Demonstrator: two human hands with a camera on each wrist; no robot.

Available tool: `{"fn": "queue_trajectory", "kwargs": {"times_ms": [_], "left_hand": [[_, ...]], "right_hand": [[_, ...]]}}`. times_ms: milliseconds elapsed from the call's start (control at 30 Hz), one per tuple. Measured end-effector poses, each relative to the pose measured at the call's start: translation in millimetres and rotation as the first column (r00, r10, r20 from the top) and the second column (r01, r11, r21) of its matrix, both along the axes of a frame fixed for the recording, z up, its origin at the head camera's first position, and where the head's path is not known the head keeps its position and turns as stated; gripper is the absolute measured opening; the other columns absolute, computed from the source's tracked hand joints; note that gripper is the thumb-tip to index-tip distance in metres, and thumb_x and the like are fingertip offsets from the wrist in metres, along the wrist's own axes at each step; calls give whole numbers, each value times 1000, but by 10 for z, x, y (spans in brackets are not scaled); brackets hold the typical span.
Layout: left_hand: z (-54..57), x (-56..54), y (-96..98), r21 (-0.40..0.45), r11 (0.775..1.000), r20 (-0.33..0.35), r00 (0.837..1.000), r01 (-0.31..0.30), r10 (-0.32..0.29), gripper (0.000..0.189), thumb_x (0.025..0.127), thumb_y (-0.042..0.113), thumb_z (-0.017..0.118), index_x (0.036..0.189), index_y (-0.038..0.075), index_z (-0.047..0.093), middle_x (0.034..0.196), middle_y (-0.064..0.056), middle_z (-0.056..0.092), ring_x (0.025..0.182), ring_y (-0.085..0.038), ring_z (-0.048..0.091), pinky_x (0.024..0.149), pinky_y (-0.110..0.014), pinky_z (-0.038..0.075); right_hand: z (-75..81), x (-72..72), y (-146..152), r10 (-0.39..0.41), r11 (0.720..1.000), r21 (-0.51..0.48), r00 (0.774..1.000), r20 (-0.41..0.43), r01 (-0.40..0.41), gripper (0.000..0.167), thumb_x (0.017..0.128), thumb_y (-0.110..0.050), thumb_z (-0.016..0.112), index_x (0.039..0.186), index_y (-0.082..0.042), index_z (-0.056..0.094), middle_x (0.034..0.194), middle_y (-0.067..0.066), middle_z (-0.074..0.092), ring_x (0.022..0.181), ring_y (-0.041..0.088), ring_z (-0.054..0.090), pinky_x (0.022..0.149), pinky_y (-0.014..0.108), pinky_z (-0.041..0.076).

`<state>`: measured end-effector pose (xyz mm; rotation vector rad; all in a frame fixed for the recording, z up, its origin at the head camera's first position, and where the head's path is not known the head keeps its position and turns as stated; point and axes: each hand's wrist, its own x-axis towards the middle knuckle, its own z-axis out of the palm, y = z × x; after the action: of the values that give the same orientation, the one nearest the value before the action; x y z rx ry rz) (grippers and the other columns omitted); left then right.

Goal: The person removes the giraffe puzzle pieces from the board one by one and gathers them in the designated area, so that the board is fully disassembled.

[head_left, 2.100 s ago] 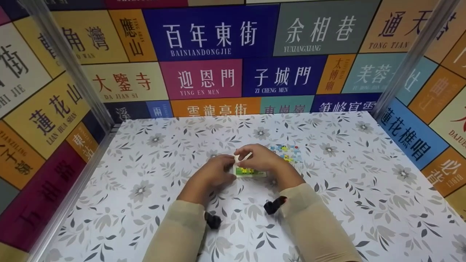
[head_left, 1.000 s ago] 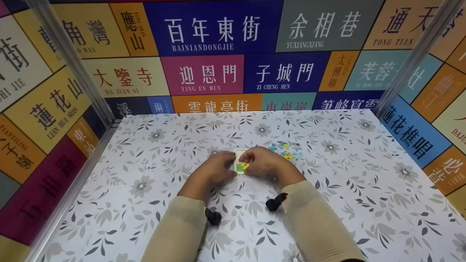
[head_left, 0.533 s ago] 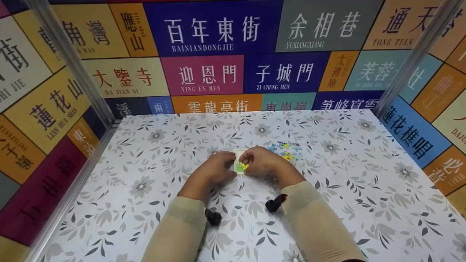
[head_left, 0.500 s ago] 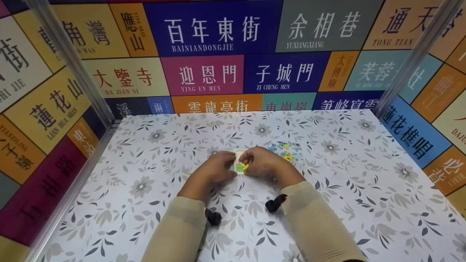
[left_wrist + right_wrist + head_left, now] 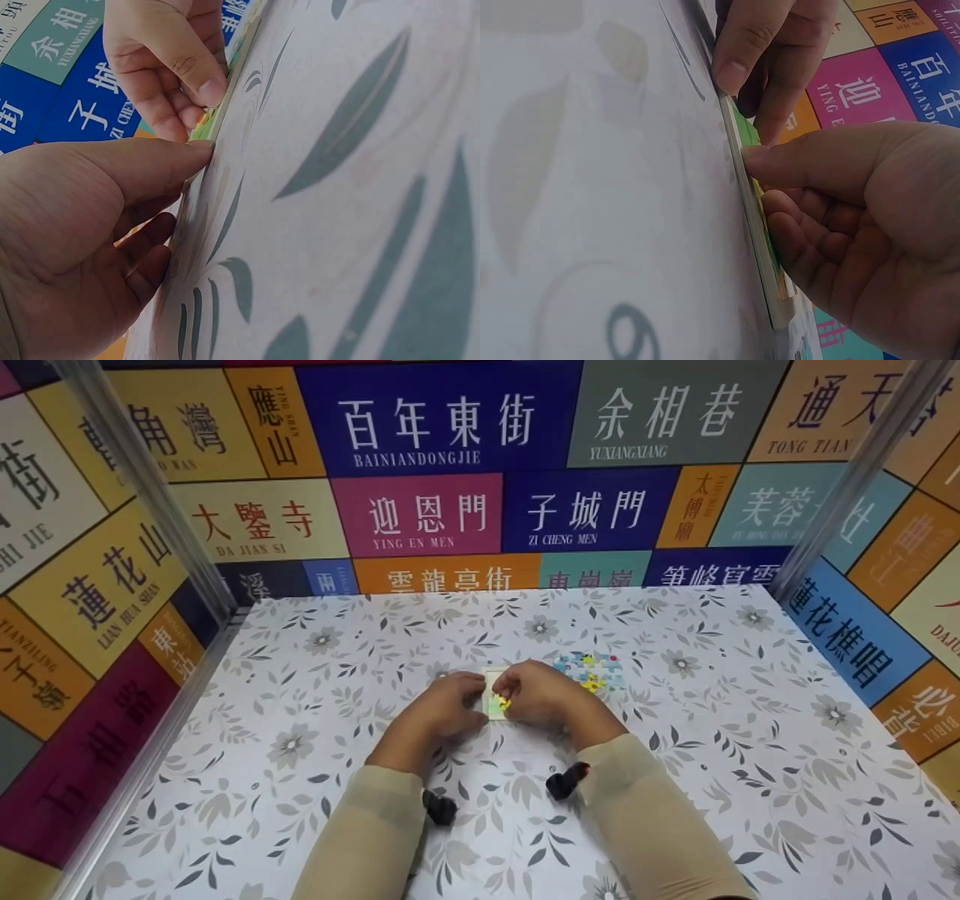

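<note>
A small jigsaw tray (image 5: 491, 675) with a cream frame lies on the table between the hands. Its left side is held by my left hand (image 5: 448, 706), the thumb at the near corner and fingers along the far part. My right hand (image 5: 536, 694) leans over the tray with curled fingers and pinches a yellow and green puzzle piece (image 5: 502, 703) low in the frame. In the right wrist view my right thumb (image 5: 761, 159) lies against the tray's near rim (image 5: 751, 202). Much of the tray is hidden under my right hand.
Several loose puzzle pieces (image 5: 589, 664) in blue, yellow and red lie just behind and right of my right hand. The table (image 5: 300, 682) has a floral cover. Panels with printed lettering (image 5: 435, 424) close off the back and both sides.
Since the oldest frame my right hand has come from the tray's upper left down to its lower part, covering the right side. Lately the yellow piece has shifted slightly; the left hand stays put.
</note>
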<state>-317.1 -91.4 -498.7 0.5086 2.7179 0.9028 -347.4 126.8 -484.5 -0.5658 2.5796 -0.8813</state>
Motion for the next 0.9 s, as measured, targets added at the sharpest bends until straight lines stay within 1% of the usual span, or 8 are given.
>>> {"fn": "queue_trajectory", "kwargs": {"times_ms": [167, 367, 567, 667, 733, 900], "left_hand": [[0, 4, 3, -6, 1000, 10, 1000, -2, 2, 65, 95, 20, 78, 156, 10, 57, 166, -7, 50, 158, -31, 42, 133, -47, 32], [-3, -3, -7, -13, 1000, 21, 1000, -10, 10, 65, 95, 22, 77, 156, 13, 57, 167, -5, 50, 158, -30, 41, 134, -47, 31], [1, -4, -15, -11, 1000, 30, 999, -12, 13, 66, 96, 24, 77, 157, 13, 55, 168, -4, 48, 160, -30, 40, 134, -47, 30], [7, 7, -13, -6, 1000, 34, 999, -19, 20, 65, 96, 23, 78, 157, 14, 56, 168, -3, 48, 160, -30, 40, 134, -48, 30], [3, 8, -10, -3, 1000, 23, 1000, -16, 16, 65, 95, 23, 78, 156, 13, 57, 167, -3, 50, 159, -30, 41, 134, -48, 31], [11, 7, -3, -8, 1000, 2, 1000, -3, 3, 65, 95, 23, 78, 155, 11, 58, 166, -6, 50, 158, -31, 42, 133, -48, 32]], "right_hand": [[-1, 19, -4, -11, 1000, -2, 1000, 23, 12, 41, 82, -1, 74, 119, -17, 76, 107, 1, 73, 98, 18, 66, 88, 37, 57], [16, 35, -19, -34, 999, 11, 999, 9, 34, 43, 80, -1, 74, 120, -18, 77, 108, 0, 74, 98, 19, 67, 91, 39, 58], [65, 66, 22, -25, 1000, -9, 1000, 0, 25, 45, 84, -4, 75, 128, -15, 76, 110, 0, 76, 99, 18, 69, 92, 39, 59], [88, 62, 77, -7, 999, -35, 1000, 11, 7, 46, 85, -5, 75, 130, -14, 76, 112, 2, 77, 101, 18, 70, 93, 40, 60], [92, 52, 130, 2, 998, -64, 1000, 30, -1, 45, 87, -8, 77, 131, -15, 76, 115, 2, 77, 104, 18, 72, 94, 39, 61], [102, 13, 335, 25, 984, -181, 997, 79, -10, 43, 92, -12, 80, 135, -15, 74, 123, 6, 75, 114, 22, 75, 94, 38, 64]]}}
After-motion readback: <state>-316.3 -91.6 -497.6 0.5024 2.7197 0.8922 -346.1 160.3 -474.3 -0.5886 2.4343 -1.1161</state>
